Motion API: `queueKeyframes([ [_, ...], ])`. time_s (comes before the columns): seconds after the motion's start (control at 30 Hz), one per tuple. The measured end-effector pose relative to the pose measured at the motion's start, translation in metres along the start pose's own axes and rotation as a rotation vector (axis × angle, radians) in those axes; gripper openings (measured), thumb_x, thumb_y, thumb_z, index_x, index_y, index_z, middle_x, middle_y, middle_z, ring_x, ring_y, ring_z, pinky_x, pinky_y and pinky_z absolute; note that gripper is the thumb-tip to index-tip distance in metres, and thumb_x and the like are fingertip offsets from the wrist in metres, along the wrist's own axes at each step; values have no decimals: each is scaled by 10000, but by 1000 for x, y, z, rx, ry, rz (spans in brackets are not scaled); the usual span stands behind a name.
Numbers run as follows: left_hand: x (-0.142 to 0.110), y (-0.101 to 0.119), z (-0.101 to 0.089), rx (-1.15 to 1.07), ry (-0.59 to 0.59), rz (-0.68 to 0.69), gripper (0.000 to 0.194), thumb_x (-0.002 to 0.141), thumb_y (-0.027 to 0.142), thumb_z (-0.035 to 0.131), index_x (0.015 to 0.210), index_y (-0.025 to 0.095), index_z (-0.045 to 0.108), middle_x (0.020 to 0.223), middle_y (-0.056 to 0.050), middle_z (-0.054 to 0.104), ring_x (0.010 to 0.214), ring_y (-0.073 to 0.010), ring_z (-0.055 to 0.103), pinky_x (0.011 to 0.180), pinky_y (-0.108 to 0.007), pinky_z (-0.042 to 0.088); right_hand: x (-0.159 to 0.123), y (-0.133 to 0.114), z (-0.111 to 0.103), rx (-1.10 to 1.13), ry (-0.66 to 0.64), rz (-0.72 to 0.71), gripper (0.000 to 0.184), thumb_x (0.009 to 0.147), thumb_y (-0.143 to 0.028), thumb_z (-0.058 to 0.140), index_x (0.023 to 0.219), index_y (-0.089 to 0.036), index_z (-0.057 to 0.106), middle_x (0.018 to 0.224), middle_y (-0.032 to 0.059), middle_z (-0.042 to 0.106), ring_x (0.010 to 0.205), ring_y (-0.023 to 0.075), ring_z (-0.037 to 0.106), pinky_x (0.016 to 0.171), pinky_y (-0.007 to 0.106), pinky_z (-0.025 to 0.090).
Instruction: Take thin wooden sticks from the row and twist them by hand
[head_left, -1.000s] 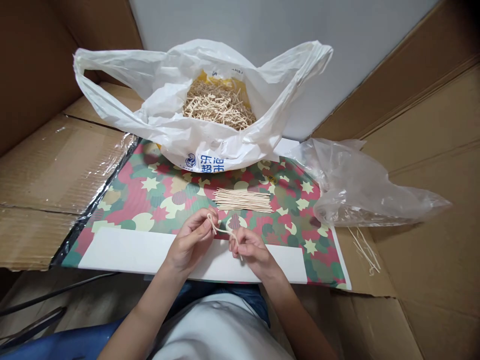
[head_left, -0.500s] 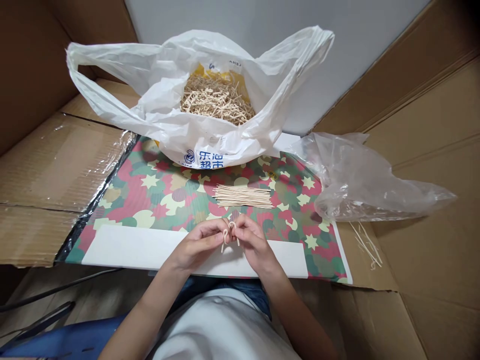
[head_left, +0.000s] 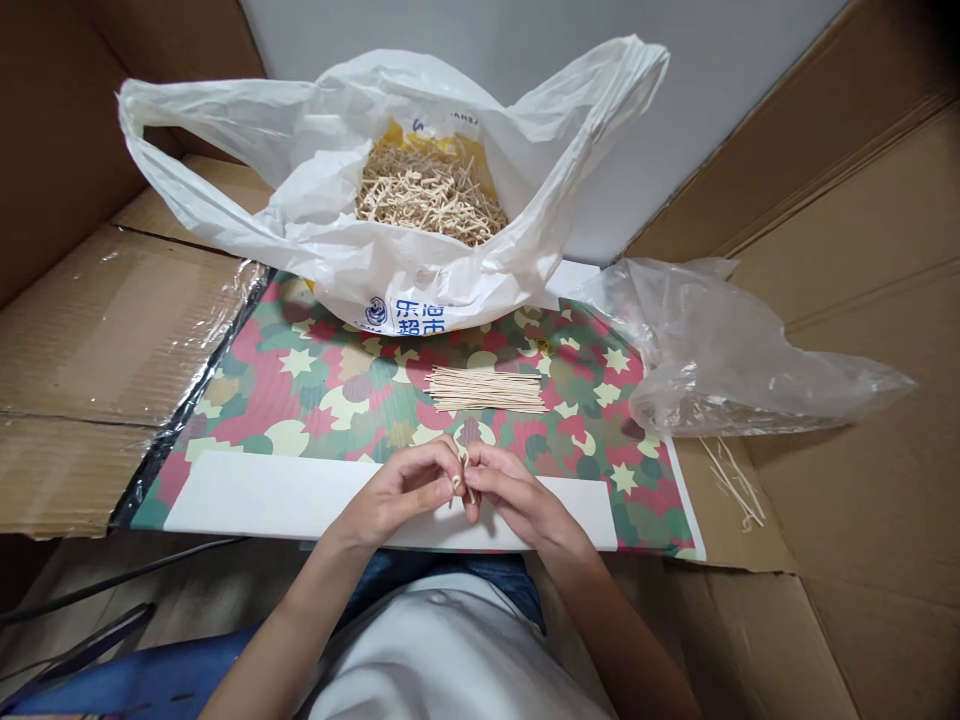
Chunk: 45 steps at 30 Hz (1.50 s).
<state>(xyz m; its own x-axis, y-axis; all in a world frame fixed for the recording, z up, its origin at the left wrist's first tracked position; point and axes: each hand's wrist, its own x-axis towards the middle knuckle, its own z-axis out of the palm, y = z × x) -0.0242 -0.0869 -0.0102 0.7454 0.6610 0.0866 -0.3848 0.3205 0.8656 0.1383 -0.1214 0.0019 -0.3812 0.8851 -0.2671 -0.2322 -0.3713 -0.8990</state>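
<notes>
My left hand (head_left: 409, 487) and my right hand (head_left: 510, 488) meet over the front of the table, thumbs and fingers pinched together. Between their fingertips is a thin cream-coloured cord (head_left: 462, 456), bent into small loops; both hands grip it, and its exact shape is partly hidden by the fingers. Just beyond my hands lies a bundle of straight cream cords (head_left: 487, 390), side by side. Farther back stands a white plastic bag (head_left: 300, 225), wide open, holding a heap of short, knotted-looking cream pieces (head_left: 431, 190).
A clear plastic bag (head_left: 720, 350) lies crumpled on the right. Beside it, a few loose cords (head_left: 735, 485) rest on cardboard. White board (head_left: 262, 500) runs along the front of the camouflage-patterned sheet (head_left: 247, 400). Cardboard walls (head_left: 862, 330) stand at both sides.
The two looped parts of the cord, apart before, are now closer together. My right fingers have shifted and turned against my left fingertips. The bundle has stayed put.
</notes>
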Motion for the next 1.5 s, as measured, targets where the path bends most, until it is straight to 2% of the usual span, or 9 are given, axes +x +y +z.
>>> queueKeyframes([
  [0.17, 1, -6, 7, 29, 222, 11, 125, 822, 283, 561, 776, 167, 566, 739, -3, 524, 661, -124, 537, 666, -250, 408, -4, 3, 9, -252, 209, -80, 121, 820, -258, 465, 715, -201, 445, 603, -23, 550, 588, 125, 523, 588, 255, 402],
  [0.3, 6, -3, 8, 223, 411, -66, 168, 802, 319, 585, 771, 154, 578, 698, -1, 542, 669, -117, 491, 629, -209, 375, -4, 6, 9, -799, 453, -418, 117, 820, -202, 436, 707, -216, 407, 637, -2, 539, 607, 143, 489, 581, 278, 383],
  [0.4, 12, 3, 5, 430, 343, -126, 210, 795, 342, 579, 751, 136, 588, 679, -9, 549, 647, -119, 478, 593, -204, 364, -3, 1, 0, -1222, 396, -667, 131, 825, -153, 408, 710, -216, 405, 635, 22, 504, 636, 172, 452, 593, 304, 366],
  [0.53, 16, 13, -1, 681, 214, -176, 247, 811, 361, 538, 757, 128, 601, 670, -22, 564, 629, -127, 479, 561, -210, 356, -1, -13, -11, -1511, 196, -684, 161, 845, -132, 367, 706, -205, 403, 624, 30, 484, 628, 182, 429, 602, 318, 364],
  [0.9, 19, 28, -6, 890, 27, -164, 228, 817, 340, 525, 789, 132, 614, 684, -28, 602, 640, -137, 512, 601, -225, 384, 2, -27, -13, -1557, -10, -474, 123, 823, -143, 371, 723, -200, 416, 631, 12, 457, 620, 164, 434, 558, 278, 332],
  [1.13, 19, 27, -3, 878, 68, -189, 258, 844, 332, 466, 778, 119, 596, 720, -30, 582, 654, -127, 494, 625, -231, 397, 2, -40, -15, -1563, 62, -329, 79, 819, -239, 464, 762, -187, 444, 652, -4, 480, 655, 154, 471, 611, 268, 343],
  [1.27, 19, 23, -5, 811, 52, -229, 272, 822, 362, 506, 753, 114, 594, 657, -7, 535, 618, -112, 446, 600, -227, 367, 1, -40, -16, -1528, -7, -314, 82, 815, -226, 462, 746, -193, 431, 658, -4, 479, 674, 155, 475, 612, 262, 336],
  [1.4, 19, 19, -5, 612, 51, -282, 312, 798, 406, 540, 734, 104, 584, 606, 12, 471, 577, -94, 394, 549, -214, 333, 2, -35, -15, -1366, -15, -337, 140, 806, -177, 434, 680, -196, 377, 649, -9, 464, 627, 130, 453, 566, 238, 318],
  [1.5, 19, 16, -3, 544, 149, -184, 280, 779, 397, 576, 770, 118, 551, 679, 6, 482, 625, -99, 428, 579, -213, 369, 3, -33, -15, -1217, -1, -319, 146, 798, -164, 440, 676, -197, 368, 640, -24, 452, 594, 110, 436, 550, 220, 316],
])
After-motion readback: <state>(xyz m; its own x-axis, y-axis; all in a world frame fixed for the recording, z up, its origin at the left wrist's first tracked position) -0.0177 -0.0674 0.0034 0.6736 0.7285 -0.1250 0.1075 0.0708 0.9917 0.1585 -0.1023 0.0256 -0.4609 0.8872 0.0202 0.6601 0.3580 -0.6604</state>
